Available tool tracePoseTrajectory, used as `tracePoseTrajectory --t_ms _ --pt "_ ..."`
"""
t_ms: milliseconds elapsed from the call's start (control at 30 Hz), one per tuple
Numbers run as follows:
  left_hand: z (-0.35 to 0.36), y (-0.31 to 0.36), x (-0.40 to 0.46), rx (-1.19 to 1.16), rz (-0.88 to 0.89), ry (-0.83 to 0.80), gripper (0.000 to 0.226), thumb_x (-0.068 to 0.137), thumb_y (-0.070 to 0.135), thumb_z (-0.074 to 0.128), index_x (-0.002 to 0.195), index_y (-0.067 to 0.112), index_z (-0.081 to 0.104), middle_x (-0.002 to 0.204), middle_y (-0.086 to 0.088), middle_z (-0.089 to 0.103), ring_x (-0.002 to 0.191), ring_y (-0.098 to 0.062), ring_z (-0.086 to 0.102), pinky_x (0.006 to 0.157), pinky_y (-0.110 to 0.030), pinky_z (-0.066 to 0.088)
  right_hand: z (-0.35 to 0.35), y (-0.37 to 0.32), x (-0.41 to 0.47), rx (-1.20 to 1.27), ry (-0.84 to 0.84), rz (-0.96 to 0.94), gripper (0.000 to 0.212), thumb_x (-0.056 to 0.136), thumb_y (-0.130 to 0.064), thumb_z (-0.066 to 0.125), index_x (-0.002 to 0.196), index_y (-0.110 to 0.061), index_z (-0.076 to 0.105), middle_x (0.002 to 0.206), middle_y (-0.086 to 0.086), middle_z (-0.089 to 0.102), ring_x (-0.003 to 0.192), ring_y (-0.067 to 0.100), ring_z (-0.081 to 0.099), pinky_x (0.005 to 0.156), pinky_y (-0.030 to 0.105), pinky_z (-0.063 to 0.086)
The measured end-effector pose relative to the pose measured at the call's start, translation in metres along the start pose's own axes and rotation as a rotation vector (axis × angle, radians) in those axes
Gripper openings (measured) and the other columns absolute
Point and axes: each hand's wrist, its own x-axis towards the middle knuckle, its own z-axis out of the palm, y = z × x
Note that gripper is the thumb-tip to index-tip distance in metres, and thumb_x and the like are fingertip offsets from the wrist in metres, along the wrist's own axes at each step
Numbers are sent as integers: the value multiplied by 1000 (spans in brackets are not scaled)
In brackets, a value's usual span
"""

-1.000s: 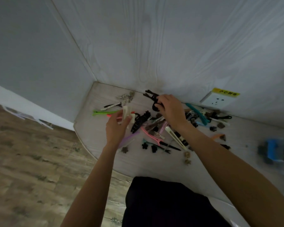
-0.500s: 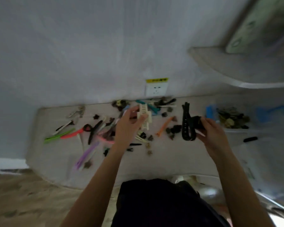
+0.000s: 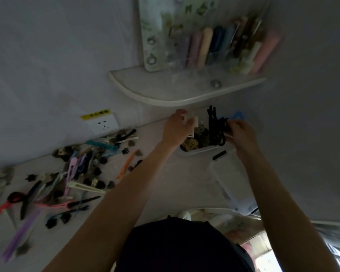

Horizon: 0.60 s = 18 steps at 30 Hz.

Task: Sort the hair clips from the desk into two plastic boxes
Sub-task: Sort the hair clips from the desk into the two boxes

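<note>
Dozens of loose hair clips [image 3: 75,179] lie scattered on the desk [image 3: 161,185] at left, long flat ones mostly pointing up toward the wall; they look light, stiff and easy to pinch by the middle. Further right, the left hand [image 3: 177,128] pinches a white claw clip [image 3: 193,124] over the clear box [image 3: 200,149], which already holds a heap of clips. Just beside it, the right hand [image 3: 238,130] grips a black claw clip [image 3: 214,126] by its hinged end, long axis running roughly upright in the picture, teeth up. Rigid sprung plastic like this is probably slippery and could crack if squeezed hard. A second clear box [image 3: 230,179] sits nearer the person.
</note>
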Motion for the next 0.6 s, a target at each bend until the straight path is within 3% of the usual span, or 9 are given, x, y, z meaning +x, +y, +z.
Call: tracePoseTrajectory --t_ms 100,167,267,333,400,500,600 --pt "12 -8 9 150 6 -20 42 96 30 43 132 7 43 127 -17 56 113 -32 54 92 -34 42 3 2 18 -103 -3 -32 13 96 -17 45 92 -9 55 98 8 58 74 9 59 57 17 50" --pt "14 -15 8 215 16 -23 43 97 29 41 134 8 42 132 -16 53 119 -32 50 98 -34 38 5 3 27 -225 3 -87 15 95 -18 47 87 -10 57 94 8 59 74 12 60 54 16 49" --pt "12 -29 0 307 81 37 40 95 24 46 133 10 47 135 -13 50 127 -28 40 107 -32 29 9 9 34 -535 0 -211 24 94 -24 48 102 -3 58 97 14 63 85 24 61 72 29 48" --pt "9 -40 -6 344 124 84 39 91 21 51 129 11 50 134 -10 50 127 -26 38 108 -31 28 11 15 33 -667 -12 -264 26 95 -22 47 109 -2 56 102 17 63 93 28 58 72 26 37" --pt "7 -50 -12 313 109 75 40 89 20 54 129 13 50 136 -8 48 127 -25 39 106 -30 30 15 20 23 -664 -3 -327 25 95 -18 47 113 -2 53 107 18 63 96 31 58 70 26 34" --pt "1 -62 -23 207 156 67 39 89 16 55 128 16 51 136 -6 49 123 -22 44 101 -27 34 28 26 -1 -575 -8 -493 22 94 -17 48 114 -7 53 108 13 65 92 27 60 75 31 46" --pt "-18 -73 -44 90 143 153 33 92 15 52 125 17 54 129 -2 56 116 -13 51 98 -24 38 54 31 -31 -525 -151 -591 18 94 -15 49 108 -6 57 100 11 65 88 22 61 72 20 47"
